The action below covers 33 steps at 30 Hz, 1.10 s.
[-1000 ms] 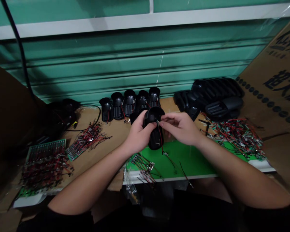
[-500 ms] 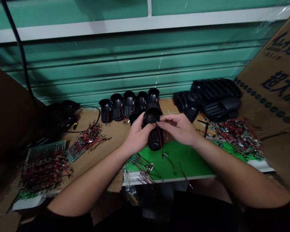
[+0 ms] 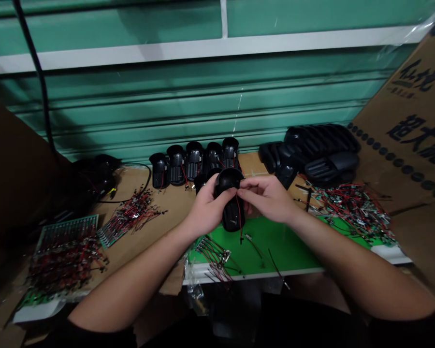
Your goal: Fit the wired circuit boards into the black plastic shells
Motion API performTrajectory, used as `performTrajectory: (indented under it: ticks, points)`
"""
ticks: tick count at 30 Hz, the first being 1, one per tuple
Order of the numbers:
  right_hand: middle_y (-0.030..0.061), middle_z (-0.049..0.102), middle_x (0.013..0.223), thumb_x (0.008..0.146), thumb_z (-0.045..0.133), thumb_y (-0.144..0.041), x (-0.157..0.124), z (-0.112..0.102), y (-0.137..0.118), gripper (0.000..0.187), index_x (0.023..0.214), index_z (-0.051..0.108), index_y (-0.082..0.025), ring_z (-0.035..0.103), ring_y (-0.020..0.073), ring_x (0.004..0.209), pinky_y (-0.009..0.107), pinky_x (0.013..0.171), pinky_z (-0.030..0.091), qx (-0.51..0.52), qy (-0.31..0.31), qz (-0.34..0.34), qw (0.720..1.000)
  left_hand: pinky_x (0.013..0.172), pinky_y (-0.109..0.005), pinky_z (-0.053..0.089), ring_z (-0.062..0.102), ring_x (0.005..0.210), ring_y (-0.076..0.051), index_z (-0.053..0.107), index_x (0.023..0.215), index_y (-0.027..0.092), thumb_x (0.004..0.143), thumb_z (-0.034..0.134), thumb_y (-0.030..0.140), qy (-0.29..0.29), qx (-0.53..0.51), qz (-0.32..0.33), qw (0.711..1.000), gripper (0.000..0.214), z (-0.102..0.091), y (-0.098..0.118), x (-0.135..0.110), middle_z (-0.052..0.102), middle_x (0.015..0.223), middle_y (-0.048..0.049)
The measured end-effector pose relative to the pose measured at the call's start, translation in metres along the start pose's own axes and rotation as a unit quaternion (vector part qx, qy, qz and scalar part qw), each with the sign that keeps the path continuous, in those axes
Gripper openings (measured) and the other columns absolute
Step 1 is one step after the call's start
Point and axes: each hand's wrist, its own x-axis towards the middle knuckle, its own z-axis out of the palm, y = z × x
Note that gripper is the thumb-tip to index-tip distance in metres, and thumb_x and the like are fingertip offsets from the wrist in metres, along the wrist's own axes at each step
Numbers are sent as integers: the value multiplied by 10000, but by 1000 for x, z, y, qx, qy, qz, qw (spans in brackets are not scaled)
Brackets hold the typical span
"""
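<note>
Left hand [image 3: 206, 210]: a black plastic housing [image 3: 232, 220] is gripped, fingers curled around its domed end.
Right hand [image 3: 266, 198]: thumb and forefinger are pinched at the housing's top, beside a red wire [image 3: 239, 215]; what is pinched cannot be told.
Housing: held mid-frame, above a green board [image 3: 275, 239].

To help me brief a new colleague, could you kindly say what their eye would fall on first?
At centre, the left hand and right hand hold a black plastic housing with a red wire. Behind stands a row of similar housings; at right, a heap of red-wired circuit boards.
</note>
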Motion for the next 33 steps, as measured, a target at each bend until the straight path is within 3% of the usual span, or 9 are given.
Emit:
performTrajectory:
  ticks: [9, 19, 25, 28, 31, 33]
  points:
    - [-27, 696, 621, 891, 858, -529, 2, -1, 1, 344, 999, 769, -214, 649, 160, 499, 267, 479, 542, -19, -45, 13, 999, 946, -216, 532, 612, 958, -101, 698, 1159, 141, 868, 807, 415, 63, 39, 26, 997, 415, -4, -4, 5, 728, 1030, -22]
    - [-44, 638, 565, 880, 880, -584, 2, -4, -2, 401, 915, 728, -215, 584, 136, 459, 237, 426, 470, -12, -44, 10, 999, 870, -228, 553, 611, 880, -94, 702, 1113, 141, 827, 841, 448, 13, -6, 2, 1000, 441, -3, 3, 2, 730, 985, -22]
    - [-22, 658, 557, 809, 941, -591, 2, -2, -5, 470, 919, 722, -189, 592, 144, 436, 244, 399, 482, 35, 26, -2, 999, 599, -191, 482, 576, 628, -60, 685, 978, 147, 775, 886, 509, 16, 9, -24, 1000, 461, -11, 11, 5, 697, 788, 13]
    - [-9, 681, 586, 792, 951, -601, 4, 0, -3, 515, 981, 730, -176, 630, 160, 458, 262, 414, 527, 56, 32, -1, 998, 510, -205, 433, 519, 521, -56, 683, 841, 144, 760, 901, 549, 22, 22, -36, 999, 468, -15, 14, 8, 652, 658, 19]
    - [9, 724, 716, 807, 935, -586, 5, -1, -1, 525, 1066, 759, -164, 670, 159, 513, 276, 438, 567, 58, 25, -5, 998, 501, -214, 411, 509, 509, -60, 651, 722, 148, 778, 892, 532, 64, 45, -19, 997, 457, -24, 21, 14, 635, 606, 9]
    - [21, 737, 822, 821, 923, -545, 6, -4, 0, 497, 1103, 778, -162, 673, 141, 539, 268, 439, 566, 49, 31, -15, 998, 516, -225, 430, 517, 508, -67, 634, 707, 152, 811, 855, 498, 131, 66, 13, 989, 423, -39, 28, 23, 629, 606, 5]
